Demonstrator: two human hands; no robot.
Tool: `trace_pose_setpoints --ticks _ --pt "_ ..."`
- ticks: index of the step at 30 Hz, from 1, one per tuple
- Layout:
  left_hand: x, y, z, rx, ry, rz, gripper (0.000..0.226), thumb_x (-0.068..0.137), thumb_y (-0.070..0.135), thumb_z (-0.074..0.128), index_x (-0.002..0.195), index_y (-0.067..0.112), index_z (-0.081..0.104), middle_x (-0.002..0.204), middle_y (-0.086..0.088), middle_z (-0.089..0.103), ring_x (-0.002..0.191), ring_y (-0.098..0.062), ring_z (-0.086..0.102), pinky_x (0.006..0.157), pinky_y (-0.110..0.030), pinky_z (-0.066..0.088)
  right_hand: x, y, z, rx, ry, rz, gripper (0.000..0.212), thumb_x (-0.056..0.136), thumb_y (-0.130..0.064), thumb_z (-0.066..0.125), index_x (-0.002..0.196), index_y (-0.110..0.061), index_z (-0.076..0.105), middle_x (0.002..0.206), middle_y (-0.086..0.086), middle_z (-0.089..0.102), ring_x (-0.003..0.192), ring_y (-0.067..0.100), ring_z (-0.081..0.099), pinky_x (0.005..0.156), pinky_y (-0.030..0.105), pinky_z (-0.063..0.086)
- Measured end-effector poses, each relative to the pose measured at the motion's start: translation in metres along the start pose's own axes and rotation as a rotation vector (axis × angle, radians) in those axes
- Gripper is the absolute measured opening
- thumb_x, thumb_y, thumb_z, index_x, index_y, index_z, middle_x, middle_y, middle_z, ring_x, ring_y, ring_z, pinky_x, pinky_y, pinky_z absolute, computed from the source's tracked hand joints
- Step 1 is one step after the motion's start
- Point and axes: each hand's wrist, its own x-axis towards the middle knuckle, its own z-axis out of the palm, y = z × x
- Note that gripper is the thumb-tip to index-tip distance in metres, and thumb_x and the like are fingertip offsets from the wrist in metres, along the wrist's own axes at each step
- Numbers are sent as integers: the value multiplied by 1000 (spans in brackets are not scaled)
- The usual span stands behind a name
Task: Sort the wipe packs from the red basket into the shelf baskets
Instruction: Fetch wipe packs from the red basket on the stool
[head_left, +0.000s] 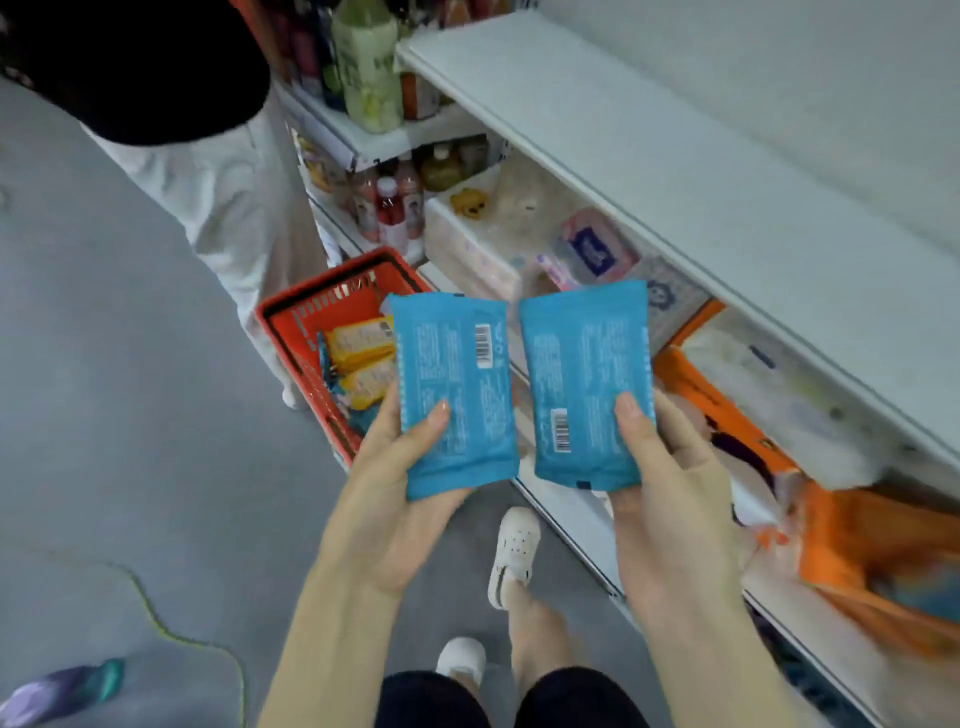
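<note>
Along the right, white shelf (675, 171), with orange basket (722, 405) beneath it near and pale basket (467, 249) farther off. On the floor at left, red basket (304, 332) with yellow packs (358, 340) inside, awaiting sorting. Left hand (395, 499) clamped on left blue pack (452, 389), right hand (670, 488) on right blue pack (587, 384), both raised side by side between red basket and shelf. Judged mid-task: neither blue pack placed, more left to fetch. Unclear how many packs already shelved.

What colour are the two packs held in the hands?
Both packs, left and right, are blue with small white print and barcodes, seen in the head view.
</note>
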Motion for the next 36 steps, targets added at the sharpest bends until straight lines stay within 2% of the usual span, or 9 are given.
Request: trace_pose_setpoints --ticks 3,7,10,14,16,20,23,28,36 --pt "-40 -23 48 83 -156 -52 49 87 19 57 135 23 48 130 -3 62 118 -24 60 97 -46 47 -49 -24 -19 2 117 -102 23 87 -8 59 107 -13 70 106 2 73 107 26 65 95 46 50" --pt "-80 -54 109 222 -275 -92 68 75 42 73 135 25 46 127 0 64 118 -19 60 95 -35 52 -102 -59 -51 -44 146 -260 22 92 -13 53 105 -15 71 97 -14 73 101 5 65 88 24 51" --pt "-106 -82 147 264 -286 -105 56 78 37 63 131 23 49 118 -4 68 110 -21 64 89 -35 55 -131 -79 -87 -152 101 -346 29 90 -26 49 105 -15 72 102 -17 72 102 0 64 86 15 50" --pt "-150 -137 201 246 -296 -181 54 79 22 69 130 14 52 111 -10 70 98 -22 69 81 -38 58 -160 -105 -171 -299 224 -498 31 85 -5 66 103 -31 70 109 -11 70 109 8 62 94 36 50" --pt "-177 -176 228 246 -313 -235 43 78 18 62 120 11 59 103 -11 73 92 -24 71 77 -38 59 -176 -120 -220 -352 349 -558 35 79 -7 73 107 -29 68 112 -8 66 110 11 60 95 35 49" --pt "-235 -263 281 248 -348 -345 34 79 28 59 112 18 63 105 -7 73 93 -21 71 72 -37 60 -225 -155 -330 -312 456 -458 36 74 -12 77 105 -23 63 102 -6 65 89 -4 61 70 17 51" --pt "-281 -329 316 264 -386 -448 45 79 35 60 121 19 61 112 -6 71 101 -22 69 77 -39 59 -268 -177 -416 -216 484 -384 17 76 -11 75 91 -14 68 85 -4 72 71 2 63 58 20 49" --pt "-345 -417 365 309 -522 -587 48 80 24 61 126 14 57 116 -9 69 104 -24 68 80 -39 59 -330 -202 -524 -2 639 -315 15 73 -10 74 86 -8 68 88 10 73 81 21 66 77 38 53" --pt "-385 -518 430 445 -625 -678 33 76 18 63 110 17 63 106 -4 73 98 -19 70 75 -31 59 -372 -233 -642 332 825 -262 30 66 -27 69 86 -5 70 94 13 72 74 16 67 58 25 52"
